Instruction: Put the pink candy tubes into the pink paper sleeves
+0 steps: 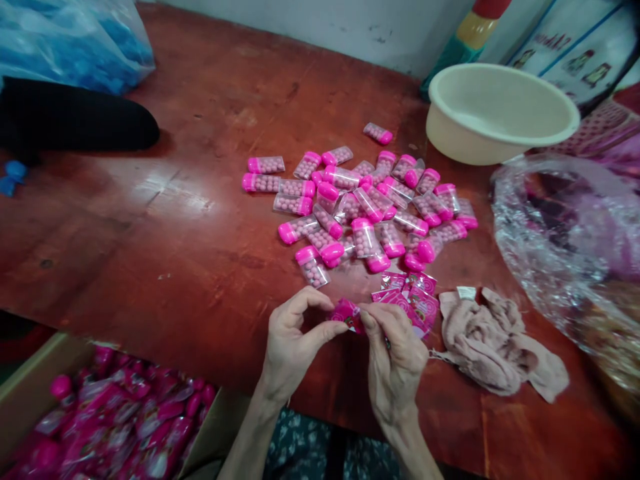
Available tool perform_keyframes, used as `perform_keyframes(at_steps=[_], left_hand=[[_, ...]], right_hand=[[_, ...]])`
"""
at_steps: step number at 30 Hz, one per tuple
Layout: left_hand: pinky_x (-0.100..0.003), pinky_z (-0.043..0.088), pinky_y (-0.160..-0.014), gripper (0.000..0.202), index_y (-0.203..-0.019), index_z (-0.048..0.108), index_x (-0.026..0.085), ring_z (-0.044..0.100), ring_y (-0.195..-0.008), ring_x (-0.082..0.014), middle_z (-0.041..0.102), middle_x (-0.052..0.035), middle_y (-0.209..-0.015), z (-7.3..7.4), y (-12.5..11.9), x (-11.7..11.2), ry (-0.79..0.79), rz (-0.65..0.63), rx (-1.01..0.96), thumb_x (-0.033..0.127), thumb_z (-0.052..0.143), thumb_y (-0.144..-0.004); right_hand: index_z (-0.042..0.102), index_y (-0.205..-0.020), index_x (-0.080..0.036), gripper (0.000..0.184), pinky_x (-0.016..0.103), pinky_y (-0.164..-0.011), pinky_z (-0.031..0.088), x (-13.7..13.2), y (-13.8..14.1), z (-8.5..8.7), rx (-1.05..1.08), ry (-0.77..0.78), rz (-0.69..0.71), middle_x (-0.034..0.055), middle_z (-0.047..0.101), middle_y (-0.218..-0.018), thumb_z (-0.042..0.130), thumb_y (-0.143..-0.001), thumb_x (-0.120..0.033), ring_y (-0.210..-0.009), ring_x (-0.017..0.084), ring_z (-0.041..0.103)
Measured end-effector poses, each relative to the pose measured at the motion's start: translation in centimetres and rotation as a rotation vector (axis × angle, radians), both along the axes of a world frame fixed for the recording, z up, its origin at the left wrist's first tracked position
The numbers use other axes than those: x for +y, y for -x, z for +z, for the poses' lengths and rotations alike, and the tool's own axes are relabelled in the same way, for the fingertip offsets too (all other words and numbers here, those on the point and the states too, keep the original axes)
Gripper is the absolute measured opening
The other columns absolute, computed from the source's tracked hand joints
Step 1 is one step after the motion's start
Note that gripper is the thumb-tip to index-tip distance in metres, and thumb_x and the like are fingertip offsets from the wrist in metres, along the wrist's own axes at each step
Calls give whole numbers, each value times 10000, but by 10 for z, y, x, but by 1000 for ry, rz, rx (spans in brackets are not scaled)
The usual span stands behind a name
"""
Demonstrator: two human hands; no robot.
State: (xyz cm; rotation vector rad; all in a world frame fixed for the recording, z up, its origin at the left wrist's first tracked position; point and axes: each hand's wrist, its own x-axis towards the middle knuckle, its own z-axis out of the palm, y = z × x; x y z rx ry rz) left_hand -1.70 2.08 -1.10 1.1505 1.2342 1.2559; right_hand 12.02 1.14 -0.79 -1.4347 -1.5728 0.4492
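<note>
Between my two hands is a small pink printed wrapper point(346, 315), pinched near the table's front edge. My left hand point(297, 333) grips its left end between thumb and forefinger. On its right end, the thumb and fingers of my right hand point(395, 340) are closed. Just behind my right hand lie several flat pink wrappers point(423, 303) of the same kind. Beyond both hands spreads a loose heap of clear candy tubes point(364, 239) with bright pink caps and pale pink balls inside. Whether anything sits inside the held wrapper cannot be made out.
A cream basin point(500, 143) stands at the back right. A crumpled cloth point(485, 347) and clear plastic bag point(560, 227) lie on the right. Bottom left, a cardboard box point(220, 417) holds pink packets. A black object point(85, 117) and blue-filled bag point(75, 47) are far left.
</note>
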Motion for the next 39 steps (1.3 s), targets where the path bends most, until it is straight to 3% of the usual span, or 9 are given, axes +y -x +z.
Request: perform_keyframes(at_steps=[6,10,13,16,20,24,29,36,39], left_hand=[[-329,459,-816,100,-738,681,163,603,-918,-221,648,-82,-954,6,-1,2,-87,-112,-14,128,743,-668],[-354,459,-833,104,-646,682,160,619,-921,-230,672,-93,-1016,5,3,3,-31,-111,-103,109,673,-736],[-310,482,-752,109,-713,711,182,626,-800,-184,692,-49,-865,-1,8,3,45,14,-289,107,645,-758],[-264,480,-724,102,-736,729,176,610,-756,-153,684,-29,-779,-3,13,3,76,172,-389,106,654,-741],[-258,487,-766,82,-743,735,167,621,-787,-147,697,-28,-802,0,20,5,78,294,-472,116,684,-705],[-252,494,-812,115,-785,734,172,648,-825,-139,723,-36,-898,0,32,6,92,363,-534,103,676,-712],[-255,512,-808,125,-806,727,158,670,-845,-149,729,-58,-956,-3,49,5,137,368,-587,93,647,-735],[-280,530,-805,141,-836,726,139,670,-912,-198,717,-96,-1008,-2,61,1,178,288,-577,103,648,-725],[-268,532,-798,157,-851,729,134,674,-898,-197,717,-101,-1006,-1,63,1,204,305,-568,109,651,-717]], right_hand=[[672,-911,-188,151,285,-689,466,0,3,0,21,7,41,45,602,-831,558,-854,-105,-788,168,571],[665,-852,-204,163,255,-627,453,0,4,7,222,208,114,10,603,-787,511,-897,-182,-721,147,567],[652,-847,-201,242,253,-600,432,13,8,16,275,302,94,-8,600,-742,435,-937,-256,-673,140,560],[637,-887,-181,223,294,-687,433,42,21,20,115,177,-47,24,609,-817,442,-929,-281,-751,167,564],[624,-931,-162,186,360,-725,439,80,42,9,-169,71,-38,94,595,-895,465,-900,-252,-839,224,548],[610,-986,-180,194,382,-722,451,76,43,-4,-186,51,8,98,610,-876,474,-897,-286,-832,240,565],[637,-928,-200,165,355,-670,472,49,29,5,-239,158,119,71,618,-808,485,-897,-257,-733,215,580],[413,-1338,-241,525,448,-956,410,53,19,19,-404,176,641,89,344,-1423,334,-864,-29,-1293,264,345],[468,-1278,-256,508,387,-961,425,63,14,16,-385,131,653,57,487,-1295,371,-842,-14,-1201,208,455]])
